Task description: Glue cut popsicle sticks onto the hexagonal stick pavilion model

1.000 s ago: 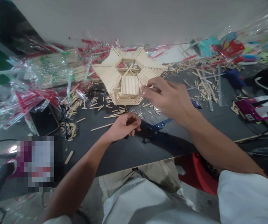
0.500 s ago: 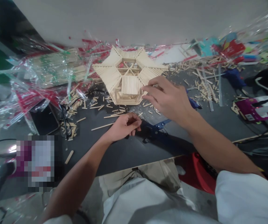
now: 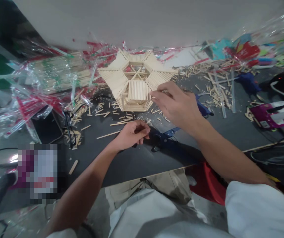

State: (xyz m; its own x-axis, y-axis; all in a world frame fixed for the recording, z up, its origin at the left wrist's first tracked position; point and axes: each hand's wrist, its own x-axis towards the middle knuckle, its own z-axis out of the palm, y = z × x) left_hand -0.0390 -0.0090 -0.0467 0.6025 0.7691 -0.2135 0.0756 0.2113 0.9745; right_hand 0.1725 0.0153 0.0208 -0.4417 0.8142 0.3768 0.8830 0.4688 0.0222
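Note:
A star-shaped model (image 3: 137, 71) built from pale wooden sticks stands on the dark table, with an opening in its middle. Its near side carries a slatted stick panel (image 3: 140, 91). My right hand (image 3: 175, 102) reaches to the panel's right edge, its thumb and index finger pinched there; anything between the tips is too small to tell. Below the model, my left hand (image 3: 134, 134) rests over the table with fingers curled and thumb against them; what they may hold is hidden. A blue glue gun (image 3: 165, 138) lies to the right of the left hand.
Loose cut sticks (image 3: 76, 137) litter the dark table (image 3: 122, 165). Clear plastic packs of sticks (image 3: 55, 71) pile up at left, near a phone (image 3: 47, 125). At right lie another blue glue gun (image 3: 248, 81), clear glue sticks (image 3: 221, 96) and a purple box with cables (image 3: 266, 115).
My right thumb has drawn slightly closer to the index finger at the panel's edge, and the right forearm has dipped a little. The left hand and the model stay in place.

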